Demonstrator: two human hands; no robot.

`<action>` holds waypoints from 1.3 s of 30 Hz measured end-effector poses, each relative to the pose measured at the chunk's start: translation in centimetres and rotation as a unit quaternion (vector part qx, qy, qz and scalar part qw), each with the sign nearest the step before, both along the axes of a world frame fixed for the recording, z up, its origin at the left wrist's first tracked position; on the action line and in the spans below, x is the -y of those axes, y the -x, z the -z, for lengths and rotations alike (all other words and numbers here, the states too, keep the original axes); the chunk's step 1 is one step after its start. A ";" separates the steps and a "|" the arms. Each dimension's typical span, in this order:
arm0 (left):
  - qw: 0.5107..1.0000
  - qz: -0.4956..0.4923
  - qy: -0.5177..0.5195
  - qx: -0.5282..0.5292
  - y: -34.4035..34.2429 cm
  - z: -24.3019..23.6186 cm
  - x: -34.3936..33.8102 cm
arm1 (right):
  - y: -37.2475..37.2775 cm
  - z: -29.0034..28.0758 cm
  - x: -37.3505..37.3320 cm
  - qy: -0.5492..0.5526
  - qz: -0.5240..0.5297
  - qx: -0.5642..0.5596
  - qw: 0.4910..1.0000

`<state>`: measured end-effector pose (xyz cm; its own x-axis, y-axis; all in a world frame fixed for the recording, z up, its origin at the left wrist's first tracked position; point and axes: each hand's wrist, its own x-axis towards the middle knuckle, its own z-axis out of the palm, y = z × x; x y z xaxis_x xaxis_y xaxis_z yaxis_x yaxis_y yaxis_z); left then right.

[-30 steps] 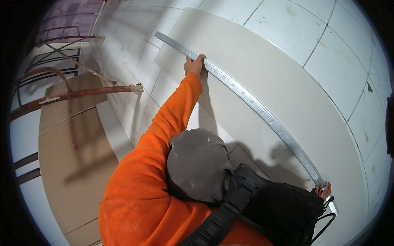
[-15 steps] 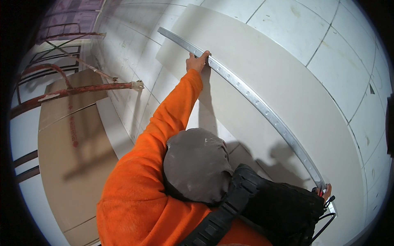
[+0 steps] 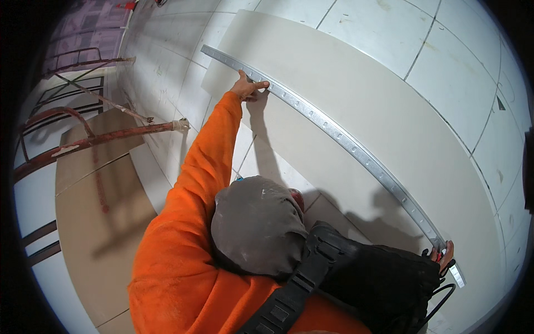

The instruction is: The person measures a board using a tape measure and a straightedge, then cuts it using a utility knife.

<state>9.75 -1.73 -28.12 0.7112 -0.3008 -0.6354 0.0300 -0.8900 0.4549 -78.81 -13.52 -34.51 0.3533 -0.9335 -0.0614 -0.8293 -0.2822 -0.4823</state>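
A long perforated silver metal strip lies across a pale board. My left hand is on the strip toward its upper left end, thumb and fingers at its edge. My right hand, partly hidden by a black bag, holds the strip near its lower right end, with a small red item beside the fingers. A rounded grey cloth-covered shape is between my orange left sleeve and a black strap.
White square tiles surround the board. Rusty scaffold frames reach in from the left over brown sheets. A purple patterned surface is at the upper left.
My left hand has moved left along the strip and changed its grip, thumb and finger now wider apart. The view has shifted slightly. My right hand stays near the lower end.
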 end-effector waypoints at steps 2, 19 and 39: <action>1.000 0.015 -0.020 -0.005 -0.6 0.5 -0.1 | -0.1 -0.1 -0.1 0.000 -0.003 -0.005 1.000; 0.988 0.120 -0.020 0.091 -1.6 2.0 -0.5 | -2.4 -1.6 -0.6 -0.090 0.111 0.081 0.986; 0.986 0.122 -0.058 0.098 -2.4 2.2 -1.0 | -1.2 -0.8 -0.4 -0.042 0.060 0.053 0.996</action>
<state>12.13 -0.69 -30.32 0.7396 -0.4109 -0.5331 -0.2690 -0.9065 0.3255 -77.62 -13.13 -33.74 0.2491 -0.9622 -0.1102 -0.7980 -0.1394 -0.5864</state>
